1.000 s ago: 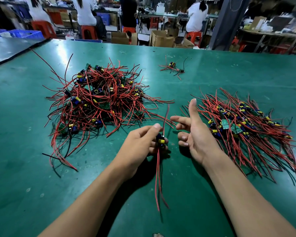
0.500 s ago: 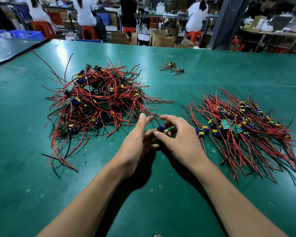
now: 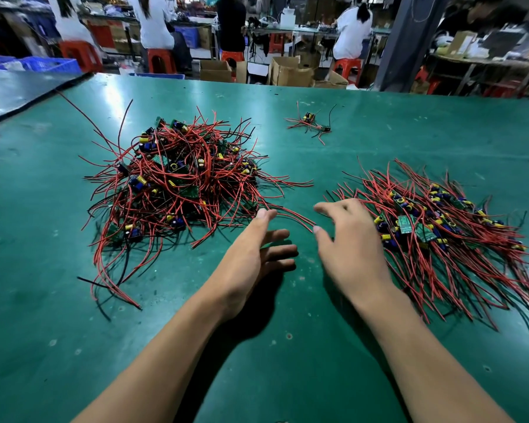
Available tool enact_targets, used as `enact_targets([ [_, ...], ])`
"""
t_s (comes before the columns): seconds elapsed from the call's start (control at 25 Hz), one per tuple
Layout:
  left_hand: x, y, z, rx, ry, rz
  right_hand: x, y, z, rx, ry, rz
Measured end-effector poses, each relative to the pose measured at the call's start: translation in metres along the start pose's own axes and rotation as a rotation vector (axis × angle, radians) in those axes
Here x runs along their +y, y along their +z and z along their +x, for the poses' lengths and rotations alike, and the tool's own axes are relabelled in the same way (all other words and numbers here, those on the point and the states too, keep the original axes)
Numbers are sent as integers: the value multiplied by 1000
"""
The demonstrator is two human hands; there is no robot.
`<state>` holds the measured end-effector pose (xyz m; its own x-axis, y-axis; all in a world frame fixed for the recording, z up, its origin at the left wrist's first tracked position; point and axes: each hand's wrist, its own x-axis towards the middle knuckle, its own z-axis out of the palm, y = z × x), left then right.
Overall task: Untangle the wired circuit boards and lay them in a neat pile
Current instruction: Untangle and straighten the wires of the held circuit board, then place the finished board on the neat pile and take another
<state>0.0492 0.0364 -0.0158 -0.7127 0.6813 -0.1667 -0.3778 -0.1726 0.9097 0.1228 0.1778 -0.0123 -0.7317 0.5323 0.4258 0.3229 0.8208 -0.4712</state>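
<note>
The left hand point(image 3: 257, 248) and right hand point(image 3: 345, 248) are spread, empty; best pinch the near wire point(image 3: 290, 215) and draw it gently from the tangle point(image 3: 177, 178).

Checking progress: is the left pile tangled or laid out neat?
Tangled. The left pile is a mound with red wires looping every way; the right pile has wires lying roughly parallel.

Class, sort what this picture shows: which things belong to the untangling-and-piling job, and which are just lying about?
Belongs to the job: tangled heap of wired boards; neat pile of wired boards; small stray cluster of wired boards; left hand and right hand, both open.

Just lying about: cardboard boxes; red stools; blue crates, all beyond the table.
</note>
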Motion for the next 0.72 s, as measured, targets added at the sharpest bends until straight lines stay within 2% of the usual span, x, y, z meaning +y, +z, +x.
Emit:
enact_targets([
  [0.04,0,0,0,15,-4,-18,-7,7,-4,-61,-54,27],
  [0.12,1,2,-1,36,-4,-47,-11,19,-9,-158,-50,-13],
  [0.24,2,0,1,110,38,-21,3,17,-3,-172,94,-142],
  [0.36,4,-4,5,173,80,0,12,9,2,-171,144,-180],
  [0.72,-3,-7,3,237,195,136,-28,39,-6,-71,-184,99],
])
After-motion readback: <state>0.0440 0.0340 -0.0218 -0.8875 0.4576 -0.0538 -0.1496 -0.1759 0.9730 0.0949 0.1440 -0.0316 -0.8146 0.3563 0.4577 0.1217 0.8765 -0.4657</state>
